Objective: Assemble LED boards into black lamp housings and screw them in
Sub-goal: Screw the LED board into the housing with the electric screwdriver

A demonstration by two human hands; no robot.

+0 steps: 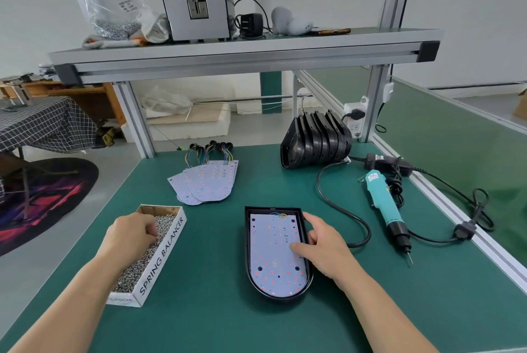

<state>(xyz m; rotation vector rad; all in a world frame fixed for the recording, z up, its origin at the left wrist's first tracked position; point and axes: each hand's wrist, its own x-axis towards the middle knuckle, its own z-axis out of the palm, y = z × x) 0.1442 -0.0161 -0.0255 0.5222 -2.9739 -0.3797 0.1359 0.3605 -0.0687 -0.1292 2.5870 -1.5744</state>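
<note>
Grip curled, the left hand (129,231) digs into screws (137,267) in the cardboard box (168,247); whether it pinches any I cannot tell. Grip loose and wide, the right hand (325,250) presses the LED board (273,253) seated in the black housing (247,238) on the worktop (228,324).

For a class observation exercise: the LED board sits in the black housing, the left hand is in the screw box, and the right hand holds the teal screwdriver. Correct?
One error. In the head view the right hand rests on the LED board; the teal screwdriver lies on the table. The board does sit in the black housing, and the left hand is in the screw box.
</note>
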